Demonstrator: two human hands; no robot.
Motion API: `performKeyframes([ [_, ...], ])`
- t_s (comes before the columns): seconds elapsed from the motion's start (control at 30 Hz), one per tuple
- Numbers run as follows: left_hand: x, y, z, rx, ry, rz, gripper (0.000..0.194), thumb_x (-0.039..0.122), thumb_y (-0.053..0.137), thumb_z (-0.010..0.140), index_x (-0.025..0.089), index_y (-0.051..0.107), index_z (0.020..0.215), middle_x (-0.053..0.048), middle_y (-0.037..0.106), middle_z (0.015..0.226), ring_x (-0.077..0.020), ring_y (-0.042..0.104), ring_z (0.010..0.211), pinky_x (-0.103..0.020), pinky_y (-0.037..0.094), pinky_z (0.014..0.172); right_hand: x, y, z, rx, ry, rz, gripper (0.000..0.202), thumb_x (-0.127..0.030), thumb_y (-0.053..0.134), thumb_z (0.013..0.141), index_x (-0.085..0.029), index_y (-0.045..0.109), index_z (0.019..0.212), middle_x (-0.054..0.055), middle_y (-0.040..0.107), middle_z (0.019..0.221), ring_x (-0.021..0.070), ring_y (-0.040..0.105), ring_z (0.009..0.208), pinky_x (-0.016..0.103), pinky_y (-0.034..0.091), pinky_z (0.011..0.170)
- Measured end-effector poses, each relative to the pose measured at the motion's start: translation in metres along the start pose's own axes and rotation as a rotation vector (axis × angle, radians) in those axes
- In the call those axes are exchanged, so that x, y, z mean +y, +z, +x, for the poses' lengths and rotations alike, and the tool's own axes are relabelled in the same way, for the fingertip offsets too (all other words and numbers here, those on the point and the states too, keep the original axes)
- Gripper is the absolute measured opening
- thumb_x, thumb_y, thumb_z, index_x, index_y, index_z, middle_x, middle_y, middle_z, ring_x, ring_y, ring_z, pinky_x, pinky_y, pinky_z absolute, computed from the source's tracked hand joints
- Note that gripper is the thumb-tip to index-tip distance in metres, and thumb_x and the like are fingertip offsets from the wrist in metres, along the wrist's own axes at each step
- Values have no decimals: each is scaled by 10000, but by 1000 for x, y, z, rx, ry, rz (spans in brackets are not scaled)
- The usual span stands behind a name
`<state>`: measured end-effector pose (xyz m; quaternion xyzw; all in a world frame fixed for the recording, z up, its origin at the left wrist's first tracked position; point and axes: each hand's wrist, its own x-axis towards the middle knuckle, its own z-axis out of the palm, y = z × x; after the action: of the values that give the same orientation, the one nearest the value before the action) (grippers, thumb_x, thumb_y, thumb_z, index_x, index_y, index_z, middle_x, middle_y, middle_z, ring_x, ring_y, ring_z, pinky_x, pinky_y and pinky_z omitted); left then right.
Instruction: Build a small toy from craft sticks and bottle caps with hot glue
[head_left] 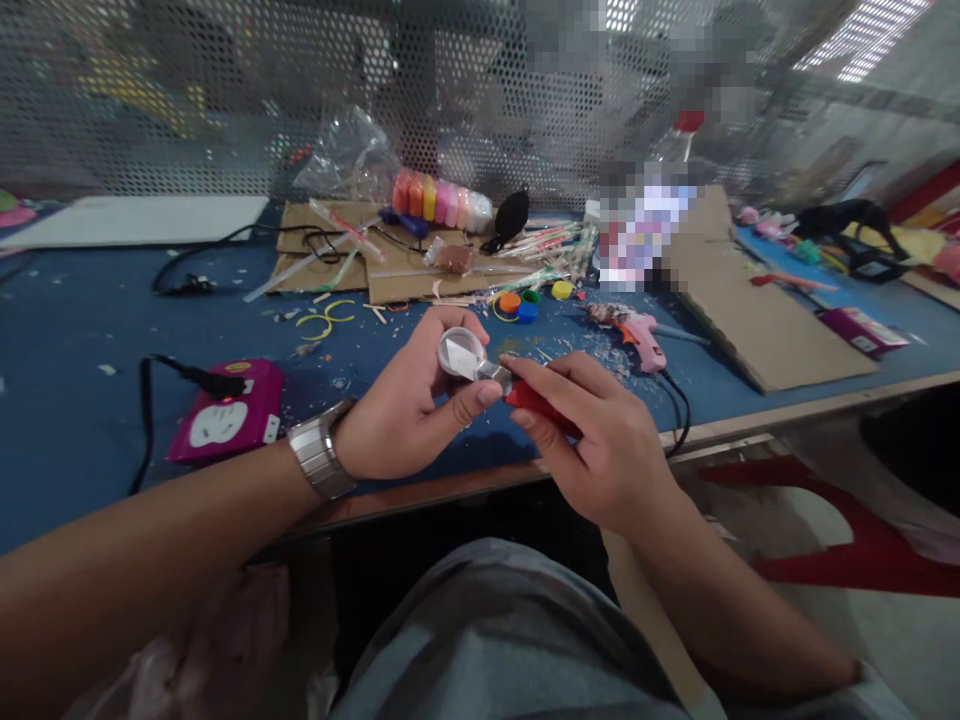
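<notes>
The likeliest trouble is a slip: the flat metal end [493,374] of the red-handled tool [541,402] meets the rim of the clear round cup [460,352] just beside the left thumb, so a sudden give could carry it into the skin. Squeezing hard might also crack or tilt the thin-looking cup, since only the fingers support it above the tabletop [67,400]. Whether the metal edge is sharp I cannot tell.

Both the cup and the tool are at the centre of the frame. The left hand [409,410] comes from the lower left, fingers curled narrowly around the cup, thumb forward. The right hand [611,440] reaches in from the lower right, fingers closed along the red handle, knuckles up.
</notes>
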<state>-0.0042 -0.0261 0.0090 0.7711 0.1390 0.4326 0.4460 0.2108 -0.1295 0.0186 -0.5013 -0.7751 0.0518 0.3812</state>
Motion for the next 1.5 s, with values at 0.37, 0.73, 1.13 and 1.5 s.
performKeyframes([
  [0.37,6,-4,5,-57,-7,57,350,437,805,1017,271,540,1175,22,502,847,-161,480,650,-312,410,546,2,-3,2,3,-13,-70,409,-320,621,1126,-239,708,1517,112,712,1131,253,715,990,381,645,827],
  [0.73,4,-4,5,-25,-33,68,404,497,832,995,243,554,1140,6,556,894,-149,484,669,-292,415,567,7,-4,4,12,-53,-95,381,-327,623,1125,-260,729,1485,105,724,1111,249,720,953,387,637,820],
  [1.13,2,-7,5,-70,-9,92,312,430,768,1054,230,545,1141,32,511,849,-139,441,652,-283,400,584,16,-4,8,-21,-80,-57,368,-317,637,1125,-225,726,1469,118,727,1140,249,705,993,401,635,863],
  [1.5,-9,-1,3,79,-9,16,394,464,750,1067,252,482,1266,17,507,919,-136,474,685,-280,411,594,20,3,12,-10,-50,2,377,-317,627,1133,-198,712,1481,117,742,1157,245,718,1019,393,631,926],
])
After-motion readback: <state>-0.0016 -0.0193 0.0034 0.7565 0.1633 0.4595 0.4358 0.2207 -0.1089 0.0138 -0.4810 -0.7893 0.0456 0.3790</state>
